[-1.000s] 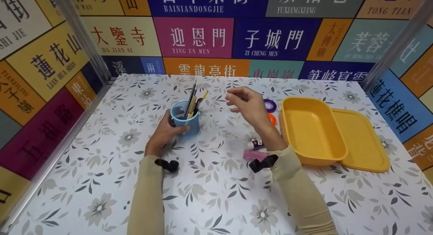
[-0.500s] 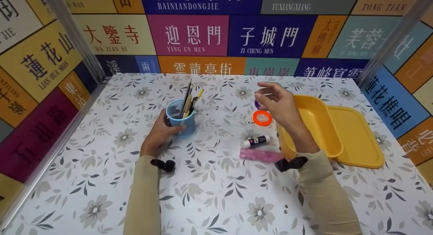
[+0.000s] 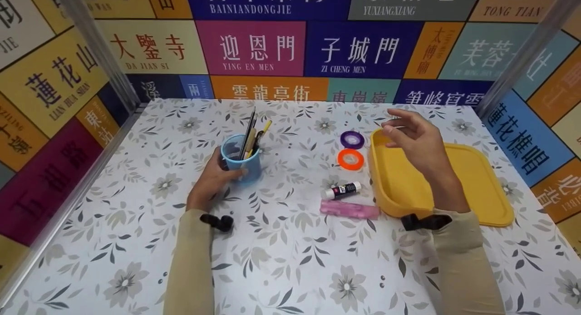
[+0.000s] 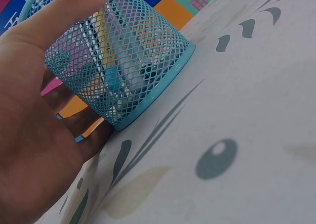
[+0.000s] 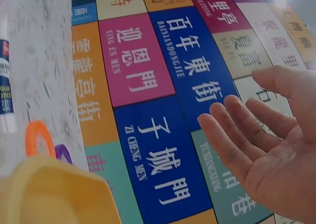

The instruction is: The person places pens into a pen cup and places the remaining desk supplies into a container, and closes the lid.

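My left hand (image 3: 211, 179) holds a light-blue mesh pen holder (image 3: 249, 170), its thumb across the near side and the fingers behind. In the left wrist view, the base of the mesh pen holder (image 4: 133, 56) tilts close over the tabletop. Pencils and thin brushes (image 3: 249, 131) lean out of its top, one of them yellow. My right hand (image 3: 422, 145) hovers over a yellow plastic box (image 3: 386, 194), holding nothing. Its fingers are loosely bent and spread apart in the right wrist view, where the palm of the right hand (image 5: 271, 164) shows.
Left of the box lie a purple tape roll (image 3: 343, 141), an orange tape roll (image 3: 341, 160), a glue stick (image 3: 342, 190) and a pink oblong item (image 3: 349, 209). A yellow lid (image 3: 483, 188) lies partly behind the box. Printed panels (image 3: 254, 47) wall the flower-patterned table (image 3: 281, 251).
My right hand has moved right, from beside the pen holder, past the tape rolls, to above the yellow box. My left hand keeps its hold on the pen holder.
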Available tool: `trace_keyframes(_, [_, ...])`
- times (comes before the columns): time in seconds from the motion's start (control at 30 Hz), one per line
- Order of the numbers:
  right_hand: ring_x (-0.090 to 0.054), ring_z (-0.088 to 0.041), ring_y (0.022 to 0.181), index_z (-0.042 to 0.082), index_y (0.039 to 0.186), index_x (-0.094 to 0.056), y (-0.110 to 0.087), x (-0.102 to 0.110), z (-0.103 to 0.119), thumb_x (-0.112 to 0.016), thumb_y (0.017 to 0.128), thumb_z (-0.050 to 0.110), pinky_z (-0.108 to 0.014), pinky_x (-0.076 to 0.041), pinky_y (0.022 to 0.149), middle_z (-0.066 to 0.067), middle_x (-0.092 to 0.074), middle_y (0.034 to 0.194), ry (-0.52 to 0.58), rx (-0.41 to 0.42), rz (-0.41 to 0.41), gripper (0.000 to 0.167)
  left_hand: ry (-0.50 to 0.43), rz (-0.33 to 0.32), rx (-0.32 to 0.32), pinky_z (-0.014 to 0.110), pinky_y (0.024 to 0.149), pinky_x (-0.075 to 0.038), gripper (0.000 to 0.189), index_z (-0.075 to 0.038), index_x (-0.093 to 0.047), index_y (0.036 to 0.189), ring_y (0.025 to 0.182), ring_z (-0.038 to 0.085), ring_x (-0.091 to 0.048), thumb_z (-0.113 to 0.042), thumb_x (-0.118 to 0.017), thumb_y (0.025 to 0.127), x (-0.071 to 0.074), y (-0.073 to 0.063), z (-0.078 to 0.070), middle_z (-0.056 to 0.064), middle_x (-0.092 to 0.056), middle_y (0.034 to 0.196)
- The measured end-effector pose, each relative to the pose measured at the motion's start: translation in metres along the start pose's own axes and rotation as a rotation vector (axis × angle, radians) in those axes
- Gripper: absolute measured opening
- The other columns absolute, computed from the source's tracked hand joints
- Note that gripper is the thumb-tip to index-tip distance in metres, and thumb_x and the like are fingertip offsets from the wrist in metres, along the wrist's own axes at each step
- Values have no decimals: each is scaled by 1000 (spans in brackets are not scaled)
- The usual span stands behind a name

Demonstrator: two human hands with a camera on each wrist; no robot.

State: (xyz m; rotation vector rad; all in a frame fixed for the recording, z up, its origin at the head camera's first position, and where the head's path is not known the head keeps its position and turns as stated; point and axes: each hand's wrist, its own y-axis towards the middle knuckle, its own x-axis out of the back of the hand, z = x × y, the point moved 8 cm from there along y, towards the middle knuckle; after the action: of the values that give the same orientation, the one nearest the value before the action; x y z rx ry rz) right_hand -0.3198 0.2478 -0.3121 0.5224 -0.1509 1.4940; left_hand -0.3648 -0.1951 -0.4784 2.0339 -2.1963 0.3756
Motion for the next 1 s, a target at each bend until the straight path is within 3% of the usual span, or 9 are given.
trace_keyframes(0.23, [-67,0,104,14,143,-54,-3,18,-16,-63,99,27,-15,-58,81,6,-67,115,25,48,38,47,0,-3,-6,40,126,-26,100,-24,-28,154,148,21,-35,-26,-88,74,1,2,3,3,-40,157])
trace_keyframes(0.67, [-65,-3,106,23,144,-54,-4,52,-58,-63,92,51,-9,-52,89,2,-62,134,-94,-112,13,59,18,-32,19,45,129,-17,103,-28,-29,154,152,22,-29,-30,-90,71,4,2,3,0,-38,160])
trace_keyframes(1.0, [-64,-3,110,19,144,-54,-14,94,-97,-65,95,39,-9,-53,88,9,-61,134,-82,-125,16,54,-5,-14,11,44,128,-17,104,-28,-30,154,151,22,-31,-32,-91,70,1,0,4,0,-39,159])
